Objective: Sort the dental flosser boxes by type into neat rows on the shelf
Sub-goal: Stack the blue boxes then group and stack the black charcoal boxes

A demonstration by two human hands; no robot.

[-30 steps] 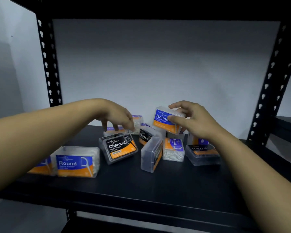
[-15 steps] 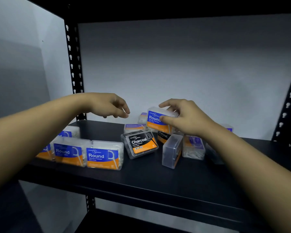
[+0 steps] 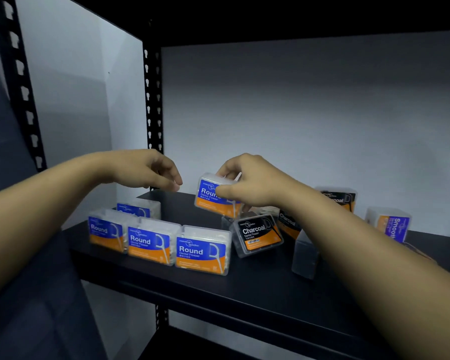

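My right hand (image 3: pixel 247 184) grips a blue-and-orange Round flosser box (image 3: pixel 213 196) by its top and front, held in the air above the black shelf (image 3: pixel 244 287). My left hand (image 3: pixel 151 170) hovers just to its left, fingers loosely curled, holding nothing. Three Round boxes (image 3: pixel 151 242) stand in a row at the shelf's front left, with a fourth Round box (image 3: pixel 138 209) behind them. A tilted Charcoal box (image 3: pixel 257 233) lies under my right hand, with more Charcoal boxes (image 3: pixel 339 200) behind my forearm. A purple Smooth box (image 3: pixel 390 224) stands at the right.
A clear box (image 3: pixel 305 258) stands on its side beside my right forearm. Black perforated uprights (image 3: pixel 152 100) frame the shelf's left side. A white wall closes the back, and another shelf board lies overhead.
My view has swung left, bringing the row of Round boxes into sight. My right hand has lifted the Round box off the pile and carried it left. My left hand rose off the pile.
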